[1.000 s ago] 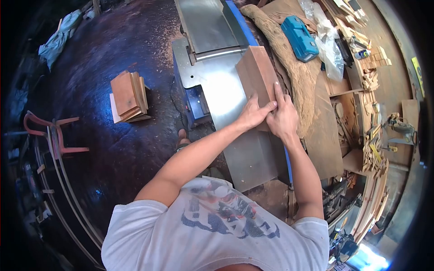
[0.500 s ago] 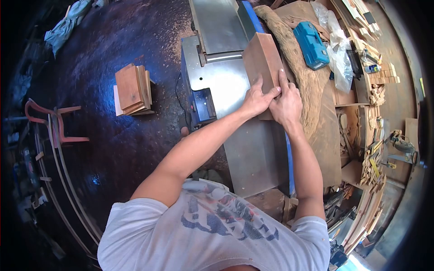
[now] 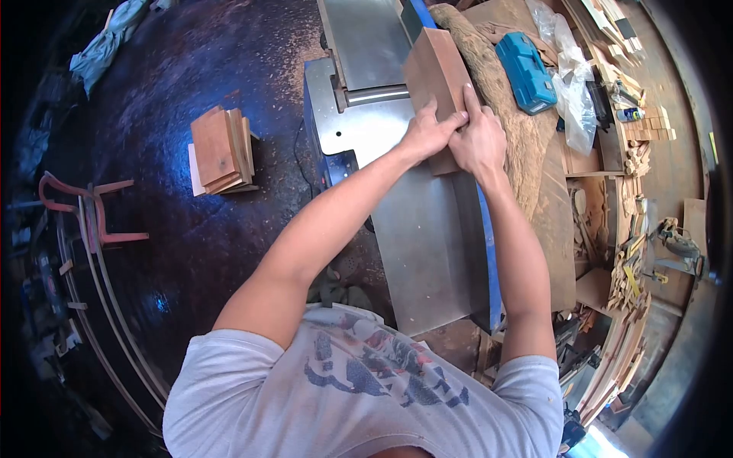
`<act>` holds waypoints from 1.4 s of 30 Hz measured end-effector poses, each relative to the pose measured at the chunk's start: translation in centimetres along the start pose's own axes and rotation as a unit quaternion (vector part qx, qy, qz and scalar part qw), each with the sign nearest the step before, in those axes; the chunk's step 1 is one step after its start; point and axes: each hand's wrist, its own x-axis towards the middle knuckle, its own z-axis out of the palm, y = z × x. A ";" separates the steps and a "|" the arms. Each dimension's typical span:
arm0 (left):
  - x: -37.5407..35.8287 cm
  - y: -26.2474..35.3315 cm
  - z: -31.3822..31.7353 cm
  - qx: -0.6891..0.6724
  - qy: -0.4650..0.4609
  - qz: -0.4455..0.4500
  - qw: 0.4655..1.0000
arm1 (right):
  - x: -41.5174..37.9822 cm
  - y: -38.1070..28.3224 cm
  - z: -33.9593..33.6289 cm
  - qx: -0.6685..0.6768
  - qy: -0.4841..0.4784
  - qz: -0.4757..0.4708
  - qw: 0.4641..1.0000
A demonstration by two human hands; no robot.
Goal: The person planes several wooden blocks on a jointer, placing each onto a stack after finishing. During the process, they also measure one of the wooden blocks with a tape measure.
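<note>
The worktop point(image 3: 416, 259) is faced in smooth metal, turned glossy where light is caught. On it, smooth, matt brown wood is shown by the board point(image 3: 435, 72). To its right, rough, ridged wood is seen in the log point(image 3: 525, 145), hard plastic in the case point(image 3: 525, 72) and clear, crinkled, glossy plastic in the bag point(image 3: 574, 107). To its left, matt wood is seen in the stack point(image 3: 215, 149), and a dark gloss on the floor point(image 3: 168, 244).

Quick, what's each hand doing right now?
Left hand: holding the brown rectangular wooden board, thumb over its edge.
Right hand: holding the same board, index finger extended.
</note>
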 end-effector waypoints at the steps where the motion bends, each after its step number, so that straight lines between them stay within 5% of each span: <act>1: 0.9 -0.3 -0.5 -0.016 -0.014 0.001 1.000 | 0.7 -0.2 0.1 0.000 0.000 0.001 1.000; 6: 4.2 1.4 -2.4 0.001 -0.020 -0.015 1.000 | 4.2 -1.0 0.7 -0.002 0.005 -0.009 1.000; 12: 10.4 3.4 -6.3 -0.037 -0.118 -0.148 0.981 | 8.8 -3.2 0.6 0.018 0.003 -0.014 1.000; 17: 14.0 1.9 -7.6 -0.081 -0.091 -0.054 0.991 | 12.5 -3.7 1.7 -0.008 0.058 -0.047 0.997; 25: 17.1 4.5 -10.3 -0.023 -0.070 -0.098 0.992 | 17.8 -5.8 2.0 0.032 0.040 -0.048 0.998; 42: 24.1 3.6 -12.8 -0.035 -0.037 -0.030 0.998 | 25.2 -8.0 2.5 0.083 0.004 -0.007 0.997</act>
